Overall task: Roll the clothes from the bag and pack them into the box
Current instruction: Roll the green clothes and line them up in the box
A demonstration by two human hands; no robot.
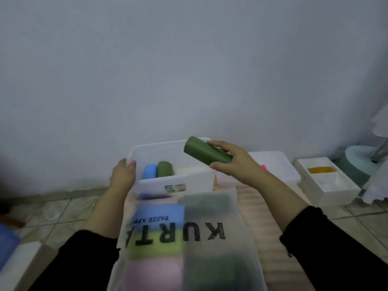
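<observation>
A clear plastic box (147, 184) stands on the floor against the wall. Inside it lie a blue roll (150, 171) and a green roll (165, 169), side by side at the left. My right hand (232, 158) holds a dark green rolled cloth (206, 151) above the box's right half, tilted. My left hand (123, 173) grips the box's left rim. In front of the box lies a translucent bag (241, 238) printed KURTA, with folded blue, green, pink and dark clothes showing through it.
A second clear box with a lid (279, 166) sits to the right of the first, something pink behind it. Further right stands a white foam box (327, 185) with a yellow item inside. A fan base (357, 158) is at the far right. The floor is tiled.
</observation>
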